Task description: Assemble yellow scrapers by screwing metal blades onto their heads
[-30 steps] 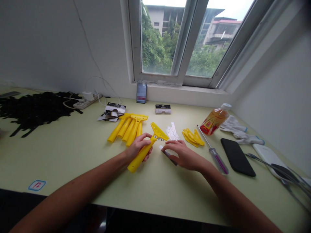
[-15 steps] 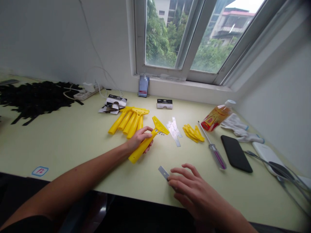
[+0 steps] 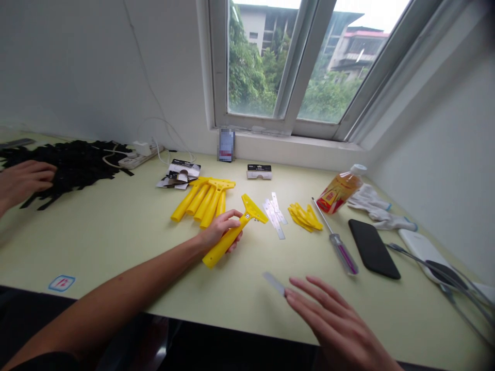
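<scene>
My left hand (image 3: 222, 230) is closed round a yellow scraper handle (image 3: 228, 239), its wide head tilted up to the right. Small screws lie close to that head. Pinched at the fingertips of my right hand (image 3: 332, 314) is a flat metal blade (image 3: 274, 283), slightly blurred, above the front of the table; my thumb is hidden. More blades (image 3: 274, 216) lie in a loose stack beyond. Beside them sits a small pile of yellow plastic pieces (image 3: 304, 216). Several more yellow scraper handles (image 3: 204, 201) lie together behind my left hand.
A screwdriver (image 3: 343, 252), black phone (image 3: 373, 248), drink bottle (image 3: 340, 189), white gloves (image 3: 381, 208) and cables (image 3: 425, 263) occupy the right side. Cardboard packaging (image 3: 181, 172) and a power strip (image 3: 141, 157) lie at the back. Another person's hand (image 3: 27, 183) is by black strips (image 3: 85, 162) at left.
My right hand has shifted right and slightly nearer me with the blade. Another person's hand has come in at the left. The view has tipped slightly; my left hand keeps its hold.
</scene>
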Demonstrator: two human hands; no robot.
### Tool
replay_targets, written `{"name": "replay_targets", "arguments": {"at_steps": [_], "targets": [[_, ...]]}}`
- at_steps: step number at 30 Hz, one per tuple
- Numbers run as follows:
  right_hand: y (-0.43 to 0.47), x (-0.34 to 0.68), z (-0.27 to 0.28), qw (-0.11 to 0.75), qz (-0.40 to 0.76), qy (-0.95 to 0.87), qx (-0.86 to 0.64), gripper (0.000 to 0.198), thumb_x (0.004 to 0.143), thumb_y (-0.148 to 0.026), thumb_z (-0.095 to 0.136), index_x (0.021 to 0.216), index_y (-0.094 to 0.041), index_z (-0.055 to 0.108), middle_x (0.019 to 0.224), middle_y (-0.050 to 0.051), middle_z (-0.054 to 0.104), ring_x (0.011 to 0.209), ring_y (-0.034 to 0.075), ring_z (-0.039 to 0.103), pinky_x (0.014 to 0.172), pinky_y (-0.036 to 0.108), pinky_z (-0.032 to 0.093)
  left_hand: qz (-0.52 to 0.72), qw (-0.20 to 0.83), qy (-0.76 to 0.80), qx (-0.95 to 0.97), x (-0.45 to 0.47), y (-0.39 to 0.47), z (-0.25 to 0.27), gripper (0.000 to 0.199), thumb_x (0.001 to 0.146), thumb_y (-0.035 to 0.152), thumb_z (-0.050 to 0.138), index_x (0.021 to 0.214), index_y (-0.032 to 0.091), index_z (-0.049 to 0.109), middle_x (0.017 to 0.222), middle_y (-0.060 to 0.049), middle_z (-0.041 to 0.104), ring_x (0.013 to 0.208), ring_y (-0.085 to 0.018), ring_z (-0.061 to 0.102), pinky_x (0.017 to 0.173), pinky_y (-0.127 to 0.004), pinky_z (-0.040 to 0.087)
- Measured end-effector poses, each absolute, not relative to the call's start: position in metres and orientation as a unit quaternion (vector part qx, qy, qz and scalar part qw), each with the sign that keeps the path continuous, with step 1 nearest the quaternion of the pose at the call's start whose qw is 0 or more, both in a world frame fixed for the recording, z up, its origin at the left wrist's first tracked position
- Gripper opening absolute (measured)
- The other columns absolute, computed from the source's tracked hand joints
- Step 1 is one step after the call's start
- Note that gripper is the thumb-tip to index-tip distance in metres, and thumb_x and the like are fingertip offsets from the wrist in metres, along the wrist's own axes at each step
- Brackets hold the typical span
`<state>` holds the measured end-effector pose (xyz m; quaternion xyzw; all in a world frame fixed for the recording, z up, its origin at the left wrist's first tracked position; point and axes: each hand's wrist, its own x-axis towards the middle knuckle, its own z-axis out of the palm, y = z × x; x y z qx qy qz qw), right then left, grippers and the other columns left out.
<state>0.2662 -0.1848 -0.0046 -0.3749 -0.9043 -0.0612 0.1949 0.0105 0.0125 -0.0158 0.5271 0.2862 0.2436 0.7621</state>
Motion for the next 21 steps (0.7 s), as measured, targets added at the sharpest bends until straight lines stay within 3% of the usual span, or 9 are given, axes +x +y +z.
{"name": "replay_targets", "arguments": {"at_steps": [5,11,21], "targets": [[-0.105,0.263,0.023,0.284,-0.127,-0.867,-0.39,0.064,0.087,0.0,0.046,0.146,-0.025,0.036,0.132,0.005,0.059,0.13,0.024,0.046,0.107,0.048,0.042,0.194,0.779,0.258,0.538,0.01,0.008,-0.014,0.026,0.084,0.034,0.052,0.104,0.023,0.04,0.062,0.003,0.058,0.038,-0.013,0.053,0.033,-0.02,0.039],[-0.046,0.251,0.012,0.281,-0.146,-0.874,-0.369,0.056,0.089,-0.001,0.041,0.141,-0.021,0.043,0.132,0.007,0.059,0.13,0.024,0.046,0.107,0.049,0.041,0.189,0.792,0.246,0.525,0.009,0.008,-0.012,0.025,0.084,0.034,0.052,0.102,0.023,0.039,0.061,0.002,0.058,0.037,-0.013,0.053,0.034,-0.019,0.039],[-0.055,0.249,0.003,0.257,-0.065,-0.883,-0.388,0.061,0.083,-0.005,0.046,0.142,-0.022,0.042,0.14,0.007,0.051,0.131,0.024,0.044,0.11,0.05,0.036,0.195,0.802,0.244,0.509,0.01,0.009,-0.017,0.026,0.082,0.033,0.054,0.1,0.024,0.038,0.06,0.003,0.058,0.035,-0.013,0.051,0.031,-0.019,0.04]]}}
